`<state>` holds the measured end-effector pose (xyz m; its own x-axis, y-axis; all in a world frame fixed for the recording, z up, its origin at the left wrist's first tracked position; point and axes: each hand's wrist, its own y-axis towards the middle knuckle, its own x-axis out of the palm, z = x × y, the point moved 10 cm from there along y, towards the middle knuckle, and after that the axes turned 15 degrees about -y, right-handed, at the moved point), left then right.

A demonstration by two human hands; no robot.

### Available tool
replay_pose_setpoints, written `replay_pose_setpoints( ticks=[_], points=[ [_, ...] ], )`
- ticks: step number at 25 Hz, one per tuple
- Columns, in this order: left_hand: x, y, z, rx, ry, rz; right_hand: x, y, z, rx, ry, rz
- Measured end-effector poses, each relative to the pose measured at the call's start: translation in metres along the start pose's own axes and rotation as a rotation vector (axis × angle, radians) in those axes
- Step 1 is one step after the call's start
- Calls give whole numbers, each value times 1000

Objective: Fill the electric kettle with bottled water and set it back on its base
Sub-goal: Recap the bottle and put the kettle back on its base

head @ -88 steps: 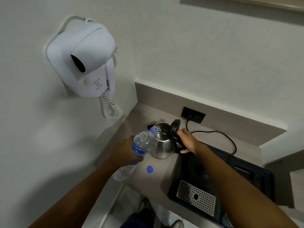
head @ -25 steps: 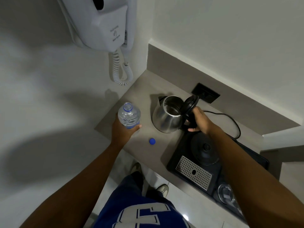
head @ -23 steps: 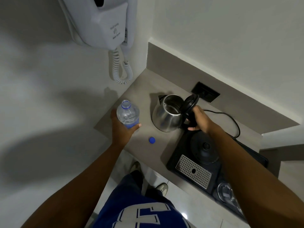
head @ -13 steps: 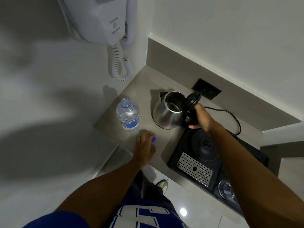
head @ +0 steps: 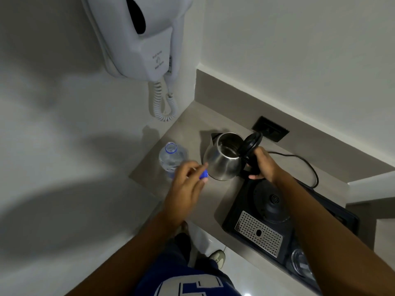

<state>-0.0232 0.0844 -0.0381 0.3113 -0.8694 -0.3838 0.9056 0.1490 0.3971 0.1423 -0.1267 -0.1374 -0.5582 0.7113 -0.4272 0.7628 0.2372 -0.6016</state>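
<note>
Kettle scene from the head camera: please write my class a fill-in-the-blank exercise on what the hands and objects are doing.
1. The left hand pinches the blue ____.
2. The right hand grips the kettle by its black ____.
3. The kettle's lid is ____.
4. The water bottle stands ____ on the counter.

Missing words: cap; handle; open; upright

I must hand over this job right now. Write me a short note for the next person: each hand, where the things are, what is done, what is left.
Left hand: holds the blue cap in its fingertips, next to the open bottle standing on the counter.
Right hand: grips the handle of the kettle, lid open.
Kettle stands on the counter, off its base.
Done: bottle set down, cap picked up.
Left: cap the bottle, shut the lid, set the kettle on its base.
</note>
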Motion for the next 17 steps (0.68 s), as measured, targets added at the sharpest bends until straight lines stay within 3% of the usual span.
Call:
replay_pose_setpoints(
  ticks=[2, 4, 8, 17],
  points=[
    [-54, 21, 18, 48, 131, 198, -1, 0, -1, 5, 8, 18],
    [-84, 38, 18, 10, 243, 250, -2, -1, -1, 6, 12, 28],
    [-87, 45, -6, -183, 306, 143, -2, 0, 1, 13, 21, 22],
    [-84, 66, -11, -189, 332, 5, 0, -2, 1, -7, 8, 1]
  ],
)
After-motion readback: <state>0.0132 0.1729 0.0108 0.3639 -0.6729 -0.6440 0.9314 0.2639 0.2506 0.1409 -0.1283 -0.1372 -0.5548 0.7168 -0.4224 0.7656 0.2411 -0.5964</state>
